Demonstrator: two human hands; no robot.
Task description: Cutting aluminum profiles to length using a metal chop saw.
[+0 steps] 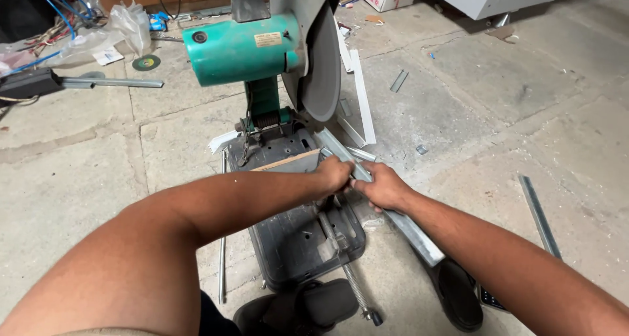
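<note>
A green chop saw (pixel 246 48) with a grey cutting disc (pixel 322 67) stands raised over its dark base (pixel 288 241) on the concrete floor. A long grey metal channel (pixel 409 228) lies slanted across the base, under the disc. My left hand (pixel 332 174) grips the channel near the vise. Just to its right, my right hand (pixel 383 186) holds the same channel. A vise screw with a handle (pixel 357 290) points toward me.
White offcut strips (pixel 362 100) lie right of the saw. One metal strip (pixel 538 215) rests on the floor at right, a thin rod (pixel 223 244) at left. Spare disc (pixel 146 63), plastic bags and cables sit at back left. My dark shoes (pixel 458 293) are near the base.
</note>
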